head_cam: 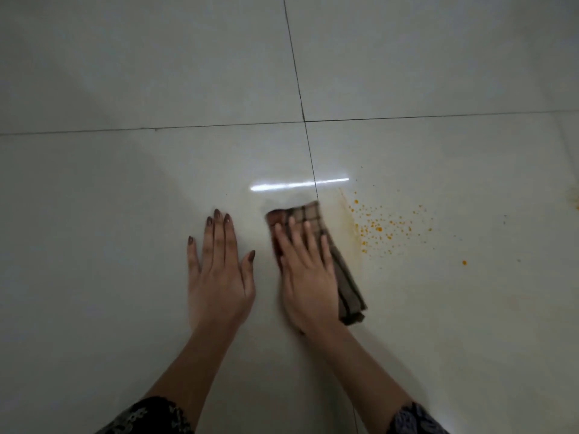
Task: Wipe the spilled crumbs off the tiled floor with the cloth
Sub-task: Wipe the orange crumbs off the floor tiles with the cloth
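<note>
Mid-wipe, pressing cloth (313, 218) under straight fingers (308, 238) of right hand (305, 277), left hand (219, 277) flat on floor (125, 73); calls for sweep right into crumbs (385, 227).

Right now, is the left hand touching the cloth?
Apart. The head view shows a strip of bare tiled floor between the left hand and the cloth; only the right hand lies flat on the cloth.
</note>
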